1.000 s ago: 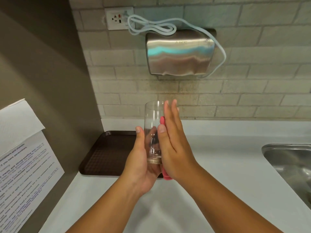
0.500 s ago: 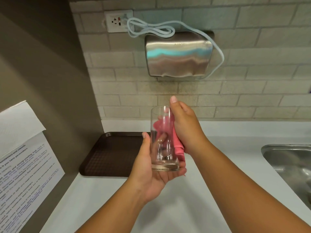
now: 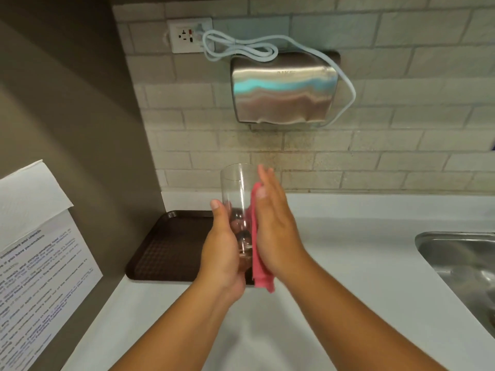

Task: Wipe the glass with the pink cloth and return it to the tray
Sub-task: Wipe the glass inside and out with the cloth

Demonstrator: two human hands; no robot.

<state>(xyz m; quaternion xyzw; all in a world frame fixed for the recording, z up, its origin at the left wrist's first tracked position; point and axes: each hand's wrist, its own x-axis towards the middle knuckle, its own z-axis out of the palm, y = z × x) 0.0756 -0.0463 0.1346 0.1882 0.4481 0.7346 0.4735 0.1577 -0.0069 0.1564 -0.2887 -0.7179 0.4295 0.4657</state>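
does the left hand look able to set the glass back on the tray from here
Probably yes. The left hand holds the glass just above the brown tray, which looks bare; only the pink cloth, pressed on by the right hand, touches it.

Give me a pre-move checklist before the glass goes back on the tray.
1. Glass firmly gripped by left hand: ok.
2. Pink cloth against the glass wall under the flat right hand: ok.
3. Glass upright: ok.
4. Glass fully wiped and dry: cannot tell.
5. Brown tray has bare space showing: ok.
6. Glass on the tray: not ok, held above the counter.
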